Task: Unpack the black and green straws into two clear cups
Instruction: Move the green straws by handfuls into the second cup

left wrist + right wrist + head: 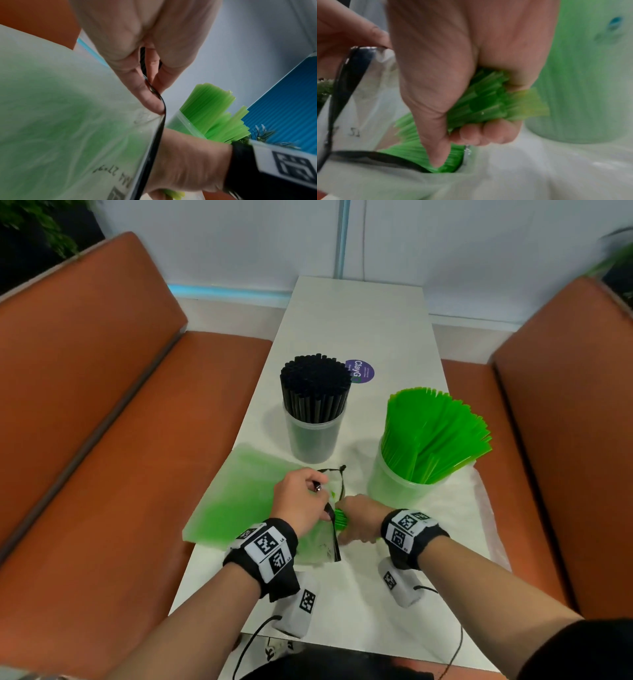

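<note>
A clear plastic bag of green straws [236, 501] lies on the white table [352, 313], its black-edged mouth facing right. My left hand [301, 498] pinches the bag's black rim [161, 102] and holds the mouth up. At that mouth my right hand [359, 522] grips a bunch of green straws [488, 102] in its fist, their ends still inside the bag. Behind stands a clear cup packed with black straws [313, 392]. To the right a second clear cup [394, 484] holds fanned green straws [435, 429].
Orange bench seats [113, 460] flank the narrow table on both sides. A purple round sticker [360, 370] lies behind the black straws. An empty clear bag [479, 508] lies flat at the table's right edge. Cables hang off the near edge.
</note>
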Demonstrator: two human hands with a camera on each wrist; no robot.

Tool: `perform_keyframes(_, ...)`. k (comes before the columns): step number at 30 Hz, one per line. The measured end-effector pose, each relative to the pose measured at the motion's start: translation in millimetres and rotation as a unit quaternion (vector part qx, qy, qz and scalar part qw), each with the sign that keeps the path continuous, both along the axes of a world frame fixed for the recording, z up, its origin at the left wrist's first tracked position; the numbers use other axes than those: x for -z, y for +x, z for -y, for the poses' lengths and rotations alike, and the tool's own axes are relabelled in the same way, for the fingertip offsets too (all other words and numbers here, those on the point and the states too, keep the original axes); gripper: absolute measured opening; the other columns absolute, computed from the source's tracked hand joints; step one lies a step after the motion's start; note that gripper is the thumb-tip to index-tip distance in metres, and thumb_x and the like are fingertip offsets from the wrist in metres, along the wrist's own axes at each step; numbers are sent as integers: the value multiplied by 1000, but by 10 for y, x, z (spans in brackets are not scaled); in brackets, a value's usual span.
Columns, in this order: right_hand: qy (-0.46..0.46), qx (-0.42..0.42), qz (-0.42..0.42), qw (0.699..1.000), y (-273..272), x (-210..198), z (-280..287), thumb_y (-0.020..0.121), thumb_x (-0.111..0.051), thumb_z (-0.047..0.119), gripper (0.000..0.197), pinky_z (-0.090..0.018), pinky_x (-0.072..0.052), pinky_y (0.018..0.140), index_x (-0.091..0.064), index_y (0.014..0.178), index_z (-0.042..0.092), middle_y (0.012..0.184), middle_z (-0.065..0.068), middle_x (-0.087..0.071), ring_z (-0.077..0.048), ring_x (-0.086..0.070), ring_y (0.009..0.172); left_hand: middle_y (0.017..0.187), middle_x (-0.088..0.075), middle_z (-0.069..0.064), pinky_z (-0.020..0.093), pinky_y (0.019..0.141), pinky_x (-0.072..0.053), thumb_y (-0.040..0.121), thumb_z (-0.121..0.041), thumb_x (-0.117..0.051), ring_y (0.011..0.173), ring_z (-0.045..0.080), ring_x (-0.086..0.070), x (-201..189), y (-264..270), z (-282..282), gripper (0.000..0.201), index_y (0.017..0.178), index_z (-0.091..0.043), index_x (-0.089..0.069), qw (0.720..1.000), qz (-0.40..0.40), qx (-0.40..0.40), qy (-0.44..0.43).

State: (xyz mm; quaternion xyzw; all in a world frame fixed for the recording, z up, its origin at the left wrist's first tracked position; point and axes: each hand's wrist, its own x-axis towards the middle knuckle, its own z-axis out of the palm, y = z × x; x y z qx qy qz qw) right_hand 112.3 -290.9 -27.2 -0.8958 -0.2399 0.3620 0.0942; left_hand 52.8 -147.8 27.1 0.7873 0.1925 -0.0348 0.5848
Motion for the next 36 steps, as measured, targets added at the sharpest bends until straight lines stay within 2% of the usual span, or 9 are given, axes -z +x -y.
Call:
perform_keyframes(5, 7, 6, 112, 994, -51, -5, 625, 78, -67, 20, 14, -31, -50, 62, -58, 88, 20, 80, 0, -62, -21, -60, 73, 94, -56, -5, 34, 63, -62, 90, 4, -61, 59, 23, -72, 14, 134, 24, 24, 99, -17, -68, 999, -11, -2, 34)
perform_keyframes(9, -5, 57, 128, 990, -191, -60, 1175, 74, -62, 22, 13, -27, -43, 55, -51, 78, 27, 70, 5, -56, -19, -57, 67, 82, -56, -10, 20, 68, -47, 87, 4, -57, 70, 9, -57, 121, 243, 42, 29, 103, -15, -72, 991, -1, 23, 135)
perform_keyframes(15, -11, 139, 133, 981, -422, -162, 1754, 71, -59, 23, 11, -31, -44, 52, -49, 73, 27, 67, 5, -57, -17, -58, 63, 101, -55, 6, 29, 79, -47, 88, 1, -53, 84, 25, -57, 182, 347, 117, 33, 113, -14, -69, 987, -30, 37, 153)
perform_keyframes(20, 43, 181, 136, 973, -537, -237, 1923, 73, -62, 25, 15, -18, -32, 44, -48, 70, 29, 62, 5, -55, -7, -49, 53, 130, -40, 5, 30, 102, -35, 94, -32, -51, 117, 25, -46, 53, 366, 187, 15, 105, -28, -62, 994, 15, -14, 107)
perform_keyframes(22, 72, 177, 145, 971, -533, -271, 1843, 74, -64, 24, 13, -16, -32, 46, -52, 72, 27, 62, 6, -55, -4, -49, 53, 139, -49, 4, 37, 109, -34, 93, -49, -43, 123, 19, -47, -55, 377, 243, 39, 113, -25, -66, 999, 45, 4, -2)
perform_keyframes(24, 96, 157, 157, 970, -495, -307, 1692, 76, -66, 26, 11, -15, -35, 49, -56, 76, 26, 65, 7, -57, -2, -50, 55, 131, -61, 2, 44, 110, -37, 94, -56, -35, 121, 18, -55, -150, 372, 349, 51, 117, -25, -68, 996, 52, 37, -60)
perform_keyframes(28, 89, 119, 173, 974, -402, -391, 1439, 81, -67, 31, 15, -31, -53, 62, -60, 92, 24, 75, 1, -63, -15, -60, 67, 101, -74, 2, 47, 102, -47, 102, -35, -40, 100, 19, -68, -258, 384, 438, 36, 99, -17, -71, 994, 90, 11, -61)
perform_keyframes(31, 84, 110, 189, 972, -356, -458, 1352, 82, -68, 33, 19, -33, -53, 62, -60, 95, 22, 77, -1, -61, -18, -59, 68, 100, -75, 4, 49, 100, -49, 101, -33, -42, 96, 20, -70, -282, 418, 326, 35, 97, -15, -72, 991, 99, -31, -79)
perform_keyframes(36, 106, 102, 191, 970, -319, -558, 1136, 80, -71, 34, 26, -30, -51, 61, -62, 97, 17, 82, -4, -63, -20, -59, 71, 89, -77, 5, 52, 97, -51, 93, -40, -47, 91, 26, -72, -376, 404, 373, 40, 86, -13, -75, 992, 103, 20, -67)
